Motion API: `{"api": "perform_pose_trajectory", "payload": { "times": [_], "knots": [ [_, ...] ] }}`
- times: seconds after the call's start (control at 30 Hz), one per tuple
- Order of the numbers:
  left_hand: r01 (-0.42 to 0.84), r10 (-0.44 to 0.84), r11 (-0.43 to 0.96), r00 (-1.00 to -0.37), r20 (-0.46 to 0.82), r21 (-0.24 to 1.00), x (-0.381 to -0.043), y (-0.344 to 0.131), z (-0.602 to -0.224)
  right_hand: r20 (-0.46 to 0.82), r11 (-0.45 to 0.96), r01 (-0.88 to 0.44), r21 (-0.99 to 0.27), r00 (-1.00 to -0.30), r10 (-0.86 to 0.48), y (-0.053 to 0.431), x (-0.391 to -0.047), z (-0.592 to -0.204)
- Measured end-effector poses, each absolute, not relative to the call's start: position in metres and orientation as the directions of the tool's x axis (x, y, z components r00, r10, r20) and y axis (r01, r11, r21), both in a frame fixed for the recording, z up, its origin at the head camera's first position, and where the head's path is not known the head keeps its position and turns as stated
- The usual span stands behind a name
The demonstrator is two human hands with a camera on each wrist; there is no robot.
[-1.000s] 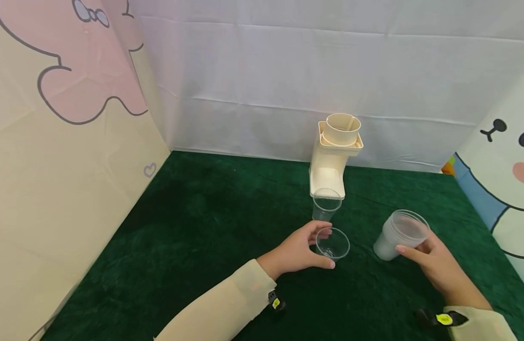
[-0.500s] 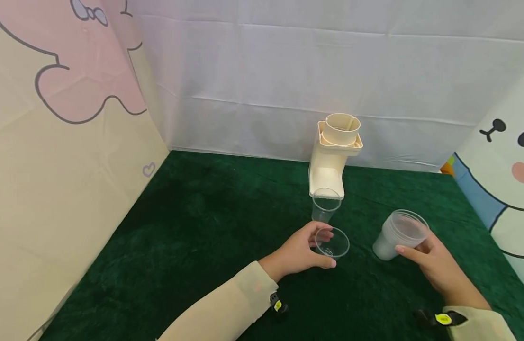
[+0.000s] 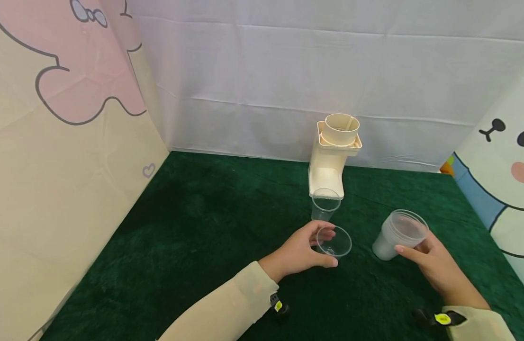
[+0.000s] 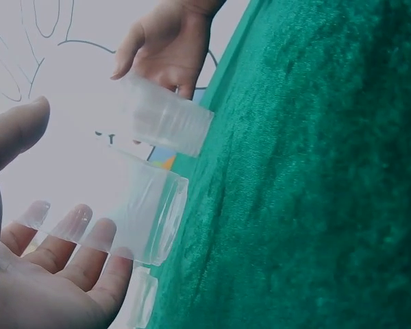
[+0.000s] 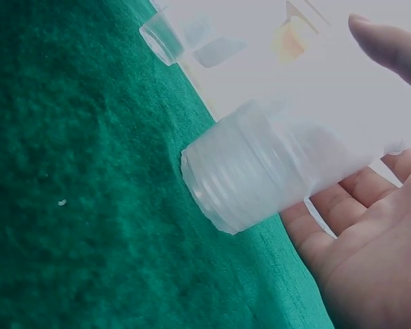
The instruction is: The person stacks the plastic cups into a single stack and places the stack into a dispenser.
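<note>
My left hand (image 3: pixel 299 252) curves its fingers and thumb around a clear plastic cup (image 3: pixel 335 244), just above or on the green cloth. In the left wrist view the fingertips show along the side of that cup (image 4: pixel 147 216). A stack of nested plastic cups (image 3: pixel 393 238) stands slightly tilted to the right, and my right hand (image 3: pixel 442 271) holds it from its right side. The right wrist view shows the layered walls of the stack (image 5: pixel 240 168) near the cloth. Behind the left hand, another clear cup (image 3: pixel 323 212) stands upright on its own.
A cream-coloured stand (image 3: pixel 326 177) with a round open top is at the back, directly behind the lone cup. Dark green velvety cloth (image 3: pixel 228 208) covers the table. White fabric (image 3: pixel 262 71) hangs behind it, with cartoon-printed sheets along both sides.
The left hand and its cup have shifted very slightly to the right and up. The right hand and the stack stay in place.
</note>
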State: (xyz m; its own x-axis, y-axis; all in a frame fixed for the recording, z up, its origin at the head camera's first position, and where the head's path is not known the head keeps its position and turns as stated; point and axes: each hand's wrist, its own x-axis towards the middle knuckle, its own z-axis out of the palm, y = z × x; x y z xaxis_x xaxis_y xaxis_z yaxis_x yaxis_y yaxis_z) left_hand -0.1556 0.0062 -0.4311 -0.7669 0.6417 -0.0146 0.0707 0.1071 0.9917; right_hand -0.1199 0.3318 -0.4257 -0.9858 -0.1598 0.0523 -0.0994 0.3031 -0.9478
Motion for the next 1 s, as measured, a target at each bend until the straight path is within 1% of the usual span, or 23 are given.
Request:
{"api": "perform_pose_trajectory", "payload": {
  "times": [0.53,1.0],
  "knots": [
    [0.053,0.634,0.087,-0.773,-0.014,0.995,-0.155,0.006,-0.426,0.066,0.249,-0.108,-0.962,-0.983,-0.171,0.331,-0.119,-0.427],
    [0.136,0.627,0.091,-0.777,0.05,0.987,-0.163,0.011,-0.41,0.068,0.247,-0.106,-0.963,-0.985,-0.158,0.33,-0.118,-0.428]
  ]
}}
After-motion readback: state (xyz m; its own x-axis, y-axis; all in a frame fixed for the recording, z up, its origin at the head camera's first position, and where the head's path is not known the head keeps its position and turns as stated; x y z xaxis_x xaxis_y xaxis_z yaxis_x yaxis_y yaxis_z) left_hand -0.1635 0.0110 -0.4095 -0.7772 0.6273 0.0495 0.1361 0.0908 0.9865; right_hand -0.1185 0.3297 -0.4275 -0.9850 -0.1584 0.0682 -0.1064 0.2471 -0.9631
